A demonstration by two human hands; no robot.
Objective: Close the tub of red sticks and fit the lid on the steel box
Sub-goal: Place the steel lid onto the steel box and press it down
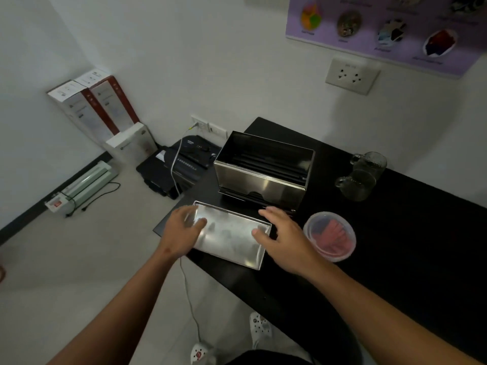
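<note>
A flat steel lid (230,234) lies on the black table near its left end. My left hand (181,234) is at the lid's left end with fingers spread over it. My right hand (282,238) is at the lid's right end, fingers apart, thumb touching the lid. Neither hand grips it firmly that I can see. Behind the lid stands the open steel box (263,177), with dark sticks inside. Right of my right hand sits the round clear tub of red sticks (330,237) with its clear lid on top.
Two glass mugs (362,176) stand at the table's back right. The black table (395,246) ends just left of the lid. On the floor to the left are a black printer (181,164), white boxes (105,111), a laminator (81,188) and cables.
</note>
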